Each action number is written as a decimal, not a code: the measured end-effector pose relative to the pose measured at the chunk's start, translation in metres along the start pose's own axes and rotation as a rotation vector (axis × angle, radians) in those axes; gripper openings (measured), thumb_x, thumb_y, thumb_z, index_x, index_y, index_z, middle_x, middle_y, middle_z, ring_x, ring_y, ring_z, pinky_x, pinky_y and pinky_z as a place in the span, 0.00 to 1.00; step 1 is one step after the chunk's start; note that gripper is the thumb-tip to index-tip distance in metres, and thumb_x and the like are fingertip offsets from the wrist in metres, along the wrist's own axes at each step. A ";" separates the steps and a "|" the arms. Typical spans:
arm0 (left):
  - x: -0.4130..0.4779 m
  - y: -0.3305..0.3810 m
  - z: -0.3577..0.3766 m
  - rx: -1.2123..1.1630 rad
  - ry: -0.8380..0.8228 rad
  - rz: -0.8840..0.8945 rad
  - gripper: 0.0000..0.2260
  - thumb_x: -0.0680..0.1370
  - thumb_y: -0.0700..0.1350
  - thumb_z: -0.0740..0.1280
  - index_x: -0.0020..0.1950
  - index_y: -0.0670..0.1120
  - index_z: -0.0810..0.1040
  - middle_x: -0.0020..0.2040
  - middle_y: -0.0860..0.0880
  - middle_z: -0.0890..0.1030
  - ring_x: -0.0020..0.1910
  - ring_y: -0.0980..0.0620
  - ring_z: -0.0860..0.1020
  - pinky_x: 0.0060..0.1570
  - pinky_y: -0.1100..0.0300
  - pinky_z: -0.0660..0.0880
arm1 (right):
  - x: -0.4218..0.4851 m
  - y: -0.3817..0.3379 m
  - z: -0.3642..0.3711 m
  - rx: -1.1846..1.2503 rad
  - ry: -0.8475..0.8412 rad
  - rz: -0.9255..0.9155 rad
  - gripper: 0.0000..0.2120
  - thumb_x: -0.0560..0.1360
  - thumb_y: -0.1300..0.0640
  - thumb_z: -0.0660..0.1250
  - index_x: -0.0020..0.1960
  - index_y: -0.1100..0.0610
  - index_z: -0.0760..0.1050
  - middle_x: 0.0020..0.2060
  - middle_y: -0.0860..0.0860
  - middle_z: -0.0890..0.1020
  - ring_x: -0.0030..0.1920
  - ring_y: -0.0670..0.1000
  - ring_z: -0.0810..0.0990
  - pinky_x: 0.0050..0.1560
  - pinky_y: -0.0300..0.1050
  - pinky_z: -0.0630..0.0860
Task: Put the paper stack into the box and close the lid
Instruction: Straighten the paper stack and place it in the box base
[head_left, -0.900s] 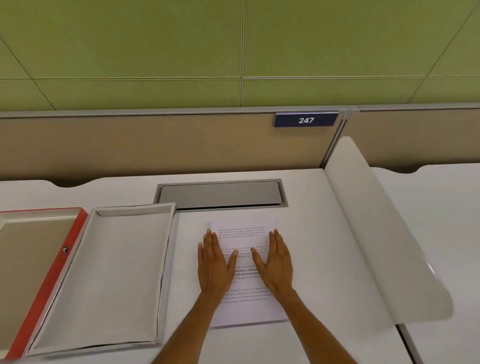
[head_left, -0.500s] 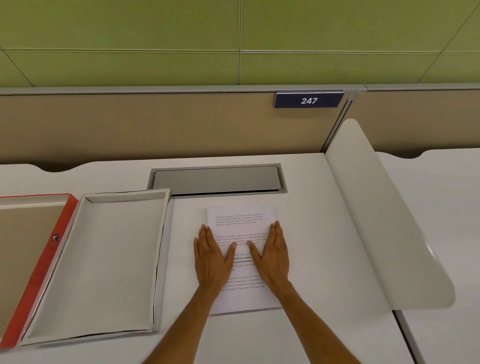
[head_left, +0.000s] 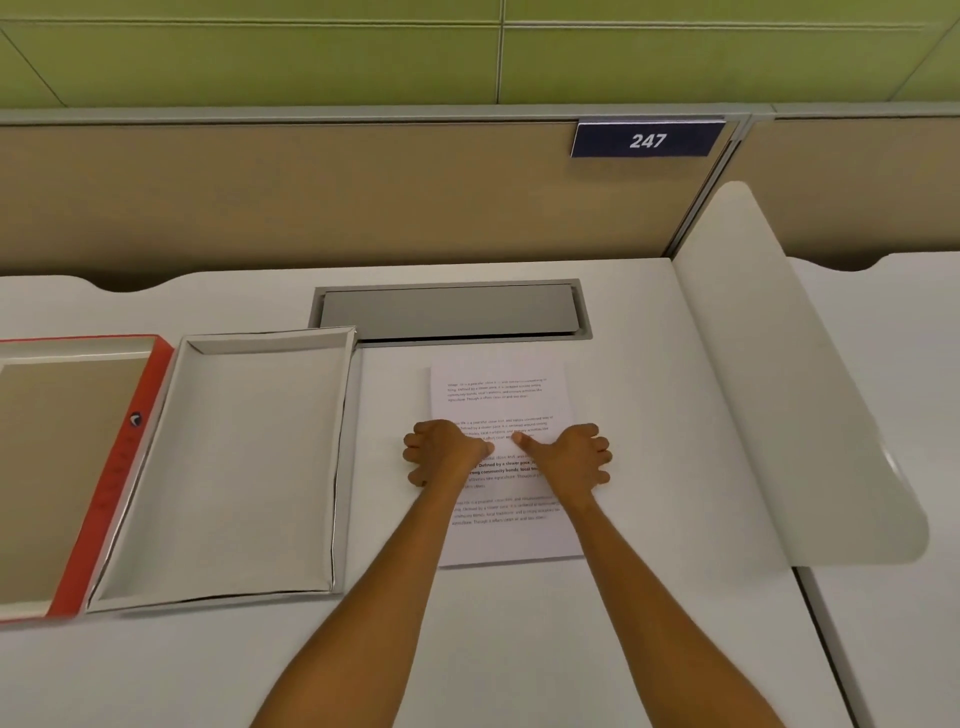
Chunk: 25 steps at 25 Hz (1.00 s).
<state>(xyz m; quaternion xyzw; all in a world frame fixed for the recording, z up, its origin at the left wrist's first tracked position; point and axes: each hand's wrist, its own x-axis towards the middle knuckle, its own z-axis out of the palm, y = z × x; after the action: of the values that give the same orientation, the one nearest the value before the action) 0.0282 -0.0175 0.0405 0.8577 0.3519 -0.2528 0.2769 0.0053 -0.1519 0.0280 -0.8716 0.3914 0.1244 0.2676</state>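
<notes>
A white paper stack (head_left: 498, 384) with printed text lies flat on the desk, just right of the box. My left hand (head_left: 441, 454) curls its fingers over the stack's left edge, thumb pressed on top. My right hand (head_left: 574, 460) does the same at the right edge. The two thumbs nearly meet mid-page. The white box (head_left: 340, 441) stands open with nothing in it, to the left of the paper. Its red-edged lid (head_left: 122, 467) lies further left, inside facing up and partly cut off by the frame.
A grey cable hatch (head_left: 449, 312) is set into the desk behind the paper. A white curved divider (head_left: 779, 395) rises along the desk's right side. A tan partition with a 247 plate (head_left: 647, 140) closes the back.
Both hands lay flat on the page with fingers spread; now they have slid outward and curled around the stack's left and right edges. The view has tilted down.
</notes>
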 end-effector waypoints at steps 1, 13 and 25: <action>0.000 0.001 -0.002 0.008 -0.012 -0.011 0.47 0.62 0.58 0.80 0.69 0.40 0.61 0.68 0.40 0.68 0.67 0.41 0.69 0.61 0.47 0.72 | 0.003 -0.001 -0.004 0.011 -0.027 0.021 0.51 0.56 0.31 0.76 0.64 0.64 0.64 0.63 0.62 0.72 0.65 0.62 0.71 0.61 0.60 0.71; -0.002 -0.005 -0.010 -0.058 -0.037 0.080 0.33 0.65 0.57 0.79 0.63 0.43 0.74 0.64 0.42 0.76 0.62 0.43 0.76 0.56 0.52 0.78 | -0.001 -0.005 -0.012 0.115 -0.107 -0.050 0.47 0.60 0.37 0.79 0.65 0.65 0.64 0.63 0.61 0.74 0.64 0.61 0.75 0.61 0.57 0.75; -0.005 -0.030 -0.004 -0.452 -0.103 0.201 0.18 0.65 0.44 0.81 0.49 0.41 0.80 0.54 0.41 0.85 0.39 0.50 0.81 0.29 0.63 0.75 | 0.004 0.005 -0.019 0.259 -0.236 -0.065 0.35 0.60 0.51 0.83 0.59 0.64 0.73 0.57 0.59 0.80 0.56 0.59 0.81 0.56 0.54 0.81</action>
<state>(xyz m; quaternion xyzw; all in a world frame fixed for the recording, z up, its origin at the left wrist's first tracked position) 0.0041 0.0005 0.0376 0.7907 0.2977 -0.1822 0.5029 0.0045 -0.1676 0.0399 -0.8215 0.3416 0.1655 0.4256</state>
